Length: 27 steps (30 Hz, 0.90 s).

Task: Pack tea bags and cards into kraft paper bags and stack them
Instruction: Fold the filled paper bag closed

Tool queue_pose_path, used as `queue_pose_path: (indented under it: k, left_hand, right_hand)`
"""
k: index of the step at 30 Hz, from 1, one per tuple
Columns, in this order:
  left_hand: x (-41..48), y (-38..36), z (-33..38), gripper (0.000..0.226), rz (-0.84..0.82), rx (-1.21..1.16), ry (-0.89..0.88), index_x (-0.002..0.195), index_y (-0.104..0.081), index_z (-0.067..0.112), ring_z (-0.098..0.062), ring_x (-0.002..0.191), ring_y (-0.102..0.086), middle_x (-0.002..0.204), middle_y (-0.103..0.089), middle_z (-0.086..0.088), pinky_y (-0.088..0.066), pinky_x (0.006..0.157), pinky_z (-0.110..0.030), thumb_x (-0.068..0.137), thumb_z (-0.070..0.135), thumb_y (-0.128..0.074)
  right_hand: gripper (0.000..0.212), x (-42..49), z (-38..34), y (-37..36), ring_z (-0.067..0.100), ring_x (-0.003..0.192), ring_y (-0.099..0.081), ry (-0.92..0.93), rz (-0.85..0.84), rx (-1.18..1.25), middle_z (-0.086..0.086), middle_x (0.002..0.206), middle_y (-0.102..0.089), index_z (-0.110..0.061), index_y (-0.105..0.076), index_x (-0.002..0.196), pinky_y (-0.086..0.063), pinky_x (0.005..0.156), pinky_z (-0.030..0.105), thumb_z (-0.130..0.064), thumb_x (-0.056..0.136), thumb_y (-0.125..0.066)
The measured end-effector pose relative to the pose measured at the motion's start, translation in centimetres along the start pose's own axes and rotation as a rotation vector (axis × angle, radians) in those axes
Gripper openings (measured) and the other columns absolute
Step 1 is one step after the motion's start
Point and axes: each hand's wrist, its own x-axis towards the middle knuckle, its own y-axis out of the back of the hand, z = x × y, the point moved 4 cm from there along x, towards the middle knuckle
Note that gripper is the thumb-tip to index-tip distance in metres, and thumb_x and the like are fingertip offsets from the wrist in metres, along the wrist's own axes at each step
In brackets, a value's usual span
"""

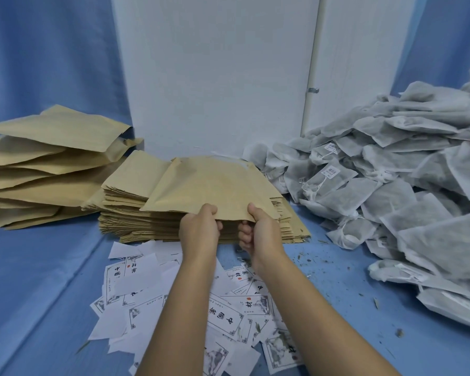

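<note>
A flat kraft paper bag (209, 185) lies tilted on top of a thick stack of empty kraft bags (125, 213) in the middle of the table. My left hand (200, 229) pinches the bag's near edge, thumb on top. My right hand (258, 232) grips the same edge just to the right, fingers curled beneath. White printed cards (225, 316) lie scattered under my forearms. A big heap of grey-white tea bags (391, 185) fills the right side.
A pile of bulging filled kraft bags (44, 169) sits at the left. A white panel (215, 77) stands behind the stack, blue cloth (38, 280) covers the table, and tea crumbs (337, 270) dot the cloth near the heap.
</note>
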Motion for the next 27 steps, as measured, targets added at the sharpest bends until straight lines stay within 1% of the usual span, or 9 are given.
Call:
queue_pose_path:
  k: [3, 6, 9, 13, 16, 18, 23, 25, 27]
  left_hand:
    - [-0.3, 0.2, 0.1, 0.030, 0.017, 0.010, -0.022, 0.056, -0.049, 0.010, -0.018, 0.049, -0.041, 0.036, -0.047, 0.006, -0.035, 0.058, -0.029, 0.083, 0.019, -0.055]
    - [0.0, 1.1, 0.3, 0.031, 0.105, -0.044, -0.020, 0.053, -0.047, 0.012, -0.018, 0.050, -0.043, 0.035, -0.046, 0.009, -0.035, 0.054, -0.027, 0.082, 0.019, -0.057]
    - [0.4, 1.7, 0.3, 0.028, 0.113, -0.022, -0.033, 0.057, -0.050, 0.011, -0.021, 0.057, -0.047, 0.052, -0.052, -0.001, -0.036, 0.055, -0.028, 0.081, 0.017, -0.062]
    - [1.1, 3.2, 0.5, 0.007, 0.121, -0.087, -0.061, 0.078, -0.065, 0.012, -0.019, 0.071, -0.060, 0.076, -0.064, -0.003, -0.049, 0.072, -0.029, 0.077, 0.014, -0.072]
    - [1.4, 4.2, 0.4, 0.015, 0.182, -0.140, -0.047, 0.073, -0.059, 0.012, -0.004, 0.039, -0.048, 0.062, -0.053, -0.002, -0.041, 0.043, -0.015, 0.084, 0.016, -0.067]
    - [1.3, 4.3, 0.4, 0.020, 0.204, -0.185, -0.051, 0.072, -0.055, 0.014, -0.004, 0.035, -0.045, 0.060, -0.053, -0.001, -0.038, 0.038, -0.017, 0.090, 0.020, -0.060]
    - [1.1, 3.8, 0.6, 0.045, 0.225, -0.243, -0.056, 0.071, -0.054, 0.010, -0.012, 0.027, -0.046, 0.037, -0.053, -0.002, -0.032, 0.032, -0.014, 0.100, 0.039, -0.036]
    - [1.2, 4.0, 0.7, 0.046, 0.250, -0.277, -0.049, 0.075, -0.056, 0.014, -0.013, 0.037, -0.057, 0.052, -0.063, -0.002, -0.035, 0.033, -0.014, 0.100, 0.045, -0.032]
    - [1.3, 4.2, 0.7, 0.036, 0.249, -0.352, -0.011, 0.086, -0.058, 0.020, -0.018, 0.065, -0.066, 0.081, -0.066, -0.002, -0.044, 0.037, -0.017, 0.097, 0.049, -0.039]
  right_hand:
    - [0.045, 0.3, -0.1, 0.5, 0.008, 0.028, -0.029, 0.021, 0.087, -0.050, -0.004, 0.036, -0.039, -0.011, -0.046, 0.065, -0.020, 0.031, 0.017, -0.037, 0.100, -0.038]
    - [0.042, 0.6, -0.7, 1.7, 0.008, 0.031, -0.034, 0.057, 0.187, -0.048, -0.004, 0.037, -0.043, -0.014, -0.048, 0.070, -0.026, 0.035, 0.019, -0.039, 0.100, -0.033]
    - [0.030, 0.9, -1.1, 2.8, 0.013, 0.049, -0.043, 0.097, 0.284, -0.153, 0.002, 0.057, -0.051, -0.015, -0.052, 0.076, -0.034, 0.048, 0.025, -0.034, 0.098, -0.042]
    - [0.023, 1.4, -1.2, 3.5, 0.016, 0.059, -0.046, 0.125, 0.329, -0.112, 0.006, 0.071, -0.052, -0.013, -0.053, 0.078, -0.038, 0.057, 0.028, -0.030, 0.093, -0.057]
    - [0.020, 1.5, -1.1, 3.6, 0.016, 0.064, -0.048, 0.125, 0.330, -0.058, 0.009, 0.081, -0.054, -0.011, -0.057, 0.086, -0.040, 0.058, 0.027, -0.030, 0.093, -0.059]
    - [0.024, 1.3, -0.9, 3.4, 0.015, 0.063, -0.049, 0.120, 0.343, -0.032, 0.006, 0.083, -0.054, -0.010, -0.055, 0.101, -0.039, 0.055, 0.025, -0.033, 0.094, -0.055]
    - [0.027, 0.8, -1.1, 3.1, 0.012, 0.052, -0.045, 0.103, 0.327, 0.019, 0.002, 0.072, -0.051, -0.015, -0.052, 0.093, -0.036, 0.045, 0.023, -0.040, 0.098, -0.043]
    - [0.030, 0.8, -1.3, 3.0, 0.011, 0.045, -0.045, 0.093, 0.283, -0.054, 0.001, 0.061, -0.053, -0.014, -0.053, 0.084, -0.035, 0.039, 0.021, -0.038, 0.099, -0.043]
    - [0.033, 0.7, -1.4, 2.6, 0.010, 0.036, -0.043, 0.074, 0.219, -0.141, 0.000, 0.044, -0.052, -0.012, -0.054, 0.078, -0.033, 0.036, 0.020, -0.035, 0.100, -0.044]
